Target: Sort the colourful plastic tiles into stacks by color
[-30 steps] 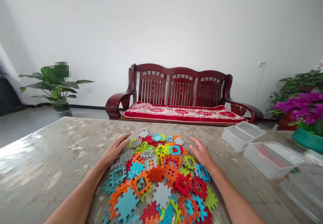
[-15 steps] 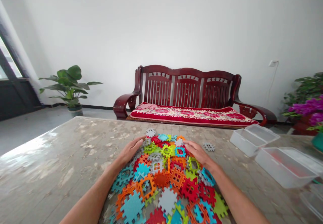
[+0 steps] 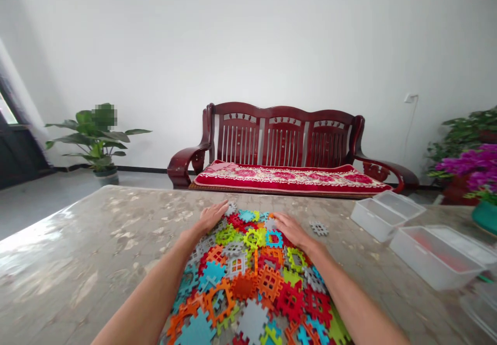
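A spread heap of interlocking plastic building tiles (image 3: 244,285) in red, orange, blue, green and grey lies on the table between my forearms. My left hand (image 3: 213,216) rests at the heap's far left edge, fingers stretched out, beside a small grey notched tile (image 3: 231,208). On the far right side, my right hand (image 3: 289,228) lies over the heap's edge with fingers extended, touching tiles near a blue square frame tile (image 3: 274,239). Neither hand grips a tile. A single grey lattice tile (image 3: 319,228) sits apart, right of my right hand.
On the right of the patterned table (image 3: 128,246) stand two clear plastic boxes, a smaller one (image 3: 373,220) and a larger one (image 3: 430,262) with something red inside. Purple flowers (image 3: 471,169) in a teal pot are at the right edge. A wooden bench (image 3: 281,138) stands behind the table.
My left hand has moved farther forward to the small grey tile at the far edge. My right hand has shifted slightly inward over the tiles. The view has turned a little.
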